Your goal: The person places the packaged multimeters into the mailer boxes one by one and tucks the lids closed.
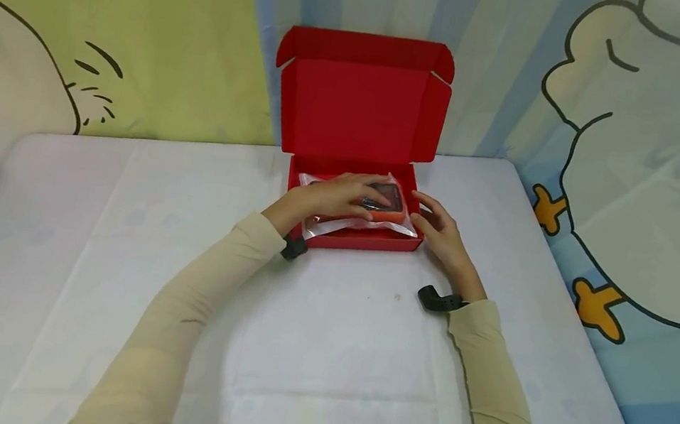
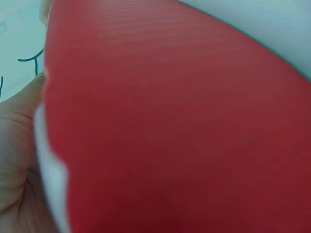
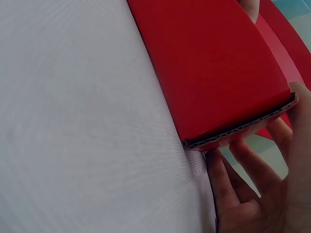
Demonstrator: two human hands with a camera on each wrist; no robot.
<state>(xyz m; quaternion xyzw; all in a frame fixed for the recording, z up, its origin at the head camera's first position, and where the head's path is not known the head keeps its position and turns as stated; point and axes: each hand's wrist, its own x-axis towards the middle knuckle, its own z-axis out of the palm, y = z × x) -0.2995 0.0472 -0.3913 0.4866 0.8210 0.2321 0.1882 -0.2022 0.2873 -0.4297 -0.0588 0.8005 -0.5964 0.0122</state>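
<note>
A clear plastic bag point(image 1: 351, 225) with an orange device point(image 1: 394, 205) inside lies in the red box point(image 1: 362, 241), its near edge at the front rim. The device shows a dark screen. My left hand point(image 1: 342, 196) rests on the bagged device from above, fingers spread across it and covering its left part. At the box's right side, my right hand point(image 1: 443, 234) grips the wall. Its thumb is at the rim, and the other fingers point(image 3: 252, 165) lie against the outside. The front wall point(image 2: 170, 126) fills most of the left wrist view.
The box's lid point(image 1: 364, 100) stands raised at the back, close to the patterned cloth wall point(image 1: 188, 42). A white cloth point(image 1: 328, 354) covers the table. Black wrist-worn cameras point(image 1: 439, 300) sit near both sleeves.
</note>
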